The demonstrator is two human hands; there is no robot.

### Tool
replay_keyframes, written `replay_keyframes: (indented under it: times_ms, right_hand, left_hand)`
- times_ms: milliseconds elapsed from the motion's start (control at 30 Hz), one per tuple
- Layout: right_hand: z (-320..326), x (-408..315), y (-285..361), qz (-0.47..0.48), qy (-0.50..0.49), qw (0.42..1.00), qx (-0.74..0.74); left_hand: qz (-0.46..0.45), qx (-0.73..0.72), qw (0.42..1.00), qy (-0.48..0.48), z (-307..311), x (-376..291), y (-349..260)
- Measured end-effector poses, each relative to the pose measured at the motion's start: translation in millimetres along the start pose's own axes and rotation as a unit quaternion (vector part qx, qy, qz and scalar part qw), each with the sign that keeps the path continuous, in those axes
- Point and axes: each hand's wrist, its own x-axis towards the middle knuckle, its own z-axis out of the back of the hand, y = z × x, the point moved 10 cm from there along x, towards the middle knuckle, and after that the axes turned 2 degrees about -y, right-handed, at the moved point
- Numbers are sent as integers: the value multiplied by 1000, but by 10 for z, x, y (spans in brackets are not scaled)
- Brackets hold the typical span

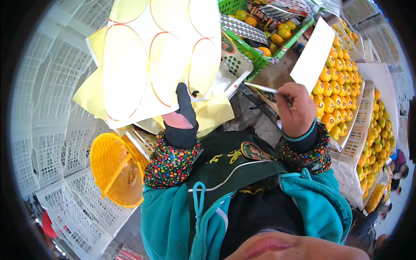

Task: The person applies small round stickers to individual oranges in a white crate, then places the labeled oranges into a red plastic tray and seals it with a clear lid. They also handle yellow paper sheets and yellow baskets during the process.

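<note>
My left hand, in a dark glove that leaves some skin bare, grips the lower edge of a large white-and-yellow label sheet with its thumb on top. Red-rimmed oval outlines cover the sheet, with pale yellow inside them. Under it, more yellow paper sheets stick out. My right hand is bare and pinches a thin white piece, seen nearly edge-on; I cannot tell whether it is a label. That piece points left, toward a white crate bearing a dark oval label.
A green crate holds loose citrus fruit and sticker sheets. To my right, a white crate carries rows of stickered oranges, with another fruit-filled crate beyond. On my left stand a yellow basket and stacked white crates. People are at lower right.
</note>
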Motion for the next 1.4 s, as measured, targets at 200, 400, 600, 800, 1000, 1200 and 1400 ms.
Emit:
replay_keyframes:
  times_ms: [200, 400, 600, 800, 1000, 1200, 1400]
  right_hand:
    - [374, -460, -1141, -296, -85, 866, 393]
    - [1540, -1264, -1995, -230, -186, 950, 101]
    - [2734, -2506, -2297, -247, -207, 946, -46]
    - [3047, -3541, -2420, -429, -229, 849, 205]
    - [2510, -3650, -2551, -490, -152, 813, 275]
    - [1713, -3457, -2622, -510, -74, 819, 253]
    - [772, -3474, -2671, -598, 11, 760, 254]
  left_hand:
    - [-50, 214, 957, 191, -632, -55, -17]
    - [-328, 166, 896, 249, -891, -632, -903]
    - [-203, 41, 897, 390, -1187, -1450, -887]
    - [363, -23, 859, 361, -1140, -2858, 542]
    - [427, 150, 801, 393, -1034, -4101, 2263]
    - [459, 97, 843, 263, -1217, -4277, 3760]
    - [482, 192, 823, 232, -1477, -3894, 4812]
